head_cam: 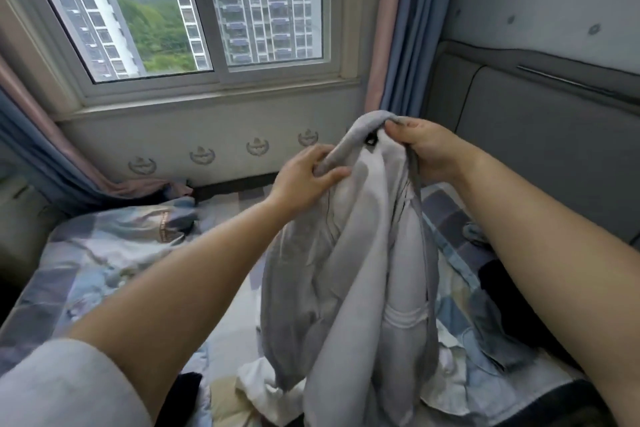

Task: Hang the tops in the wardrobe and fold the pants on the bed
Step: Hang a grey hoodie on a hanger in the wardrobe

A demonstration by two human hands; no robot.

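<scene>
Holding up a soft grey fleece garment point(346, 270) over the middle of the patchwork-print bed point(104, 253), left hand point(304, 180) and right hand point(427, 149) both pinching its top hem. Lower folds buried in white laundry point(263, 388); top or pants, can't tell. No readable label.

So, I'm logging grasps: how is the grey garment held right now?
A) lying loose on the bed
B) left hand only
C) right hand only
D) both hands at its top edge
D: the left hand and right hand both pinch the grey garment at its top edge, lifting it above the bed.
</scene>
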